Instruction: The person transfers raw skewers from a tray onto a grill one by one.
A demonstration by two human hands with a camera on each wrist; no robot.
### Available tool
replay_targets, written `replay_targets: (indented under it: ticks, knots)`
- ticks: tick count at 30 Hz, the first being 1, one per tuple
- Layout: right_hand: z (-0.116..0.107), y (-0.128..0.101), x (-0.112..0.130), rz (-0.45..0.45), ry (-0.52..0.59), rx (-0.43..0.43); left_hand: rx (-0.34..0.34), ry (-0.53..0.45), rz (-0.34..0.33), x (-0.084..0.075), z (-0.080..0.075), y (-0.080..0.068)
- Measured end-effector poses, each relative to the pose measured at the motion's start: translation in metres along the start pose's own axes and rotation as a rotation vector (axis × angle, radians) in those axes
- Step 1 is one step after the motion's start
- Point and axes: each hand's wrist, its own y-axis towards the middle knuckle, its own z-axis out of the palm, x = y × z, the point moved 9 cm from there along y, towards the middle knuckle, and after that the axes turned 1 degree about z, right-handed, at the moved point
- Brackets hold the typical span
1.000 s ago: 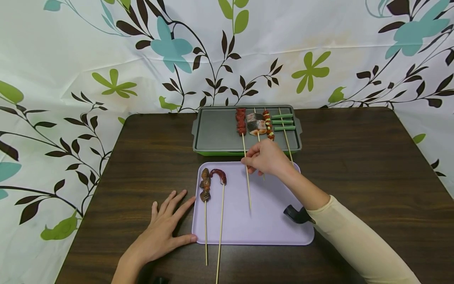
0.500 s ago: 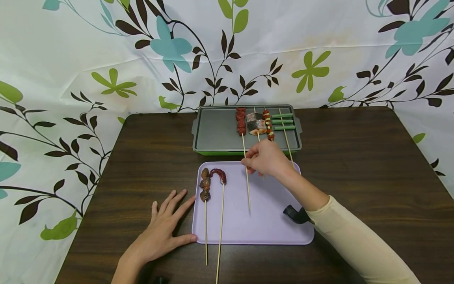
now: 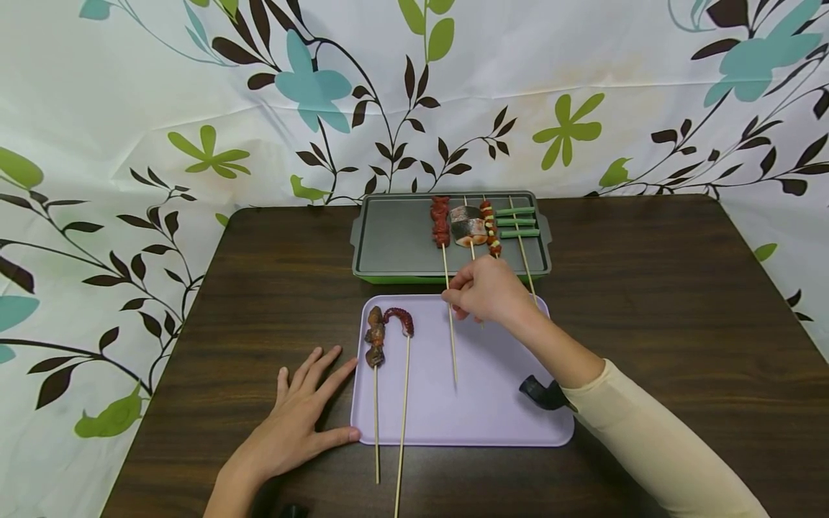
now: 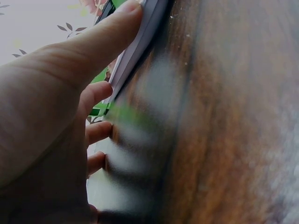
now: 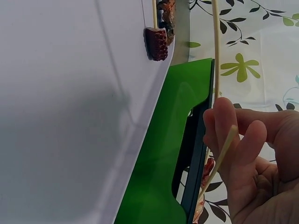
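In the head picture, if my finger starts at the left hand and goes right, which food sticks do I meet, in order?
Left hand → brown lumpy skewer → curly dark-red skewer → red chunk skewer → silvery fish-like skewer → thin red-and-yellow skewer → green skewer.

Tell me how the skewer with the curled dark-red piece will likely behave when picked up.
The stick looks thin and straight, so probably light and fairly stiff. With the curled piece bending sideways, it may twist when lifted. The stick overhangs the near edge of the tray, so pressing the free end could tip the piece up.
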Motion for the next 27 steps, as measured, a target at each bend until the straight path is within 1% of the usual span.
replay_targets:
  ticks: [7,15,23,27]
  knots:
    - [-0.002,-0.009,0.001,-0.017,-0.026,-0.012,0.001,-0.001,0.0,0.0,0.001,0.0]
    - [-0.005,-0.025,0.003,-0.069,-0.051,-0.045,0.006,-0.005,-0.006,-0.001,0.0,0.0]
    - [-0.001,-0.045,-0.003,-0.062,-0.024,-0.049,0.009,-0.009,-0.005,-0.001,0.0,0.001]
    - [0.003,-0.056,-0.004,-0.089,-0.003,-0.036,0.007,-0.005,-0.002,0.0,0.0,0.0]
